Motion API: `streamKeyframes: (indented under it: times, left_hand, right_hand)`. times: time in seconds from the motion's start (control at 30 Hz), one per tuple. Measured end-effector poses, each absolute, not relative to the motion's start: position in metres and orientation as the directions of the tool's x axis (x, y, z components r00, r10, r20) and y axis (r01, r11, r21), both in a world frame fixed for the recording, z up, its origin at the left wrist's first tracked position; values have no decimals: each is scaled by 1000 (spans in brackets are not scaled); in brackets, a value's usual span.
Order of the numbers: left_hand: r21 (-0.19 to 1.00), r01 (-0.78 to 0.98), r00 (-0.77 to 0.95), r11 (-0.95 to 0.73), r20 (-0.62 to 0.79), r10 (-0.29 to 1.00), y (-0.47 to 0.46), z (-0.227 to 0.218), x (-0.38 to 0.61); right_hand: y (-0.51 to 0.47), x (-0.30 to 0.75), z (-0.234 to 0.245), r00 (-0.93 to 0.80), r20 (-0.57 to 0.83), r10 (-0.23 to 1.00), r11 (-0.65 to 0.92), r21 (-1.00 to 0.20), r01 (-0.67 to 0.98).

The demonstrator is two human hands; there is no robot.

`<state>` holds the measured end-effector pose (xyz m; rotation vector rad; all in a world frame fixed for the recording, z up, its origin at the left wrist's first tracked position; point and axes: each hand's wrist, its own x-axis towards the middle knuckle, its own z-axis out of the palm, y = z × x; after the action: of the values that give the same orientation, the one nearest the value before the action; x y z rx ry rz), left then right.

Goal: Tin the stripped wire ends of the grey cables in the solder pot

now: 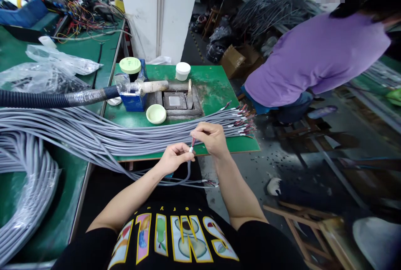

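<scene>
Between my two hands stands the end of a grey cable (189,170), bent upward in front of the table edge. My left hand (176,157) pinches it at the white band where the grey sheath stops. Just above, my right hand (212,138) has its fingertips closed on the thin reddish wires (193,141) coming out of the sheath. Behind my hands a thick bundle of grey cables (150,138) lies across the green table, its stripped, coloured wire ends (246,120) at the right. Another loose cable end (209,183) hangs below the table edge, near my body.
A recessed square pot (175,100) with a spatula (189,94) sits in the table, beside a ribbed hose (62,98), a blue box (133,101) and round tubs (182,71). Coiled cable (34,186) lies left. A person in purple (316,57) stands right, near a wooden stool (300,228).
</scene>
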<state>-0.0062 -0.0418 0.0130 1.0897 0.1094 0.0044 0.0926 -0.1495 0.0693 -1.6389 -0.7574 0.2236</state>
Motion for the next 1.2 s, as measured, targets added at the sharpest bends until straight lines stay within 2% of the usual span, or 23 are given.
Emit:
streamKeyframes:
  times: [0.13, 0.2, 0.23, 0.3, 0.4, 0.47, 0.57, 0.73, 0.83, 1.0, 1.1, 1.2]
  left_hand:
    - [872, 55, 995, 486, -88, 46, -42, 13, -6]
    - [865, 76, 995, 496, -95, 13, -43, 10, -7]
    - [859, 80, 995, 505, -99, 10, -43, 8, -8]
    - [846, 67, 994, 529, -102, 38, -43, 5, -8]
    - [834, 38, 991, 550, -100, 83, -41, 4, -5]
    - [833, 37, 990, 552, -104, 92, -40, 4, -3]
    - [828, 38, 991, 559, -105, 88, -39, 6, -3]
    - [765, 59, 994, 641, -103, 31, -34, 8, -6]
    - [682, 83, 995, 727, -98, -22, -30, 7, -7]
    - [617, 65, 996, 785, -89, -12, -23, 5, -7]
    - [626, 48, 995, 778, -96, 15, -19, 5, -6]
    - [660, 30, 991, 751, -117, 63, -17, 7, -5]
  right_hand:
    - [-138, 107, 56, 915, 153, 373, 158, -982, 100]
    - [-141, 117, 54, 954, 149, 261, 261, -962, 79]
    - [-145, 121, 55, 957, 153, 247, 281, -956, 80]
    - [-154, 123, 56, 922, 135, 364, 199, -978, 64]
    - [-164, 113, 61, 783, 49, 620, -43, -994, 97]
    - [-163, 101, 64, 738, 49, 673, -117, -978, 171]
    - [-155, 88, 67, 766, 110, 633, -109, -967, 230]
    - [-146, 84, 57, 810, 127, 573, 92, -992, 91]
    - [-148, 83, 52, 807, 167, 567, 153, -984, 96]
    - [-157, 78, 55, 804, 307, 509, 63, -945, 321]
    - [-161, 74, 57, 747, 436, 501, 33, -873, 487]
    - [-162, 71, 57, 686, 497, 532, 32, -821, 570]
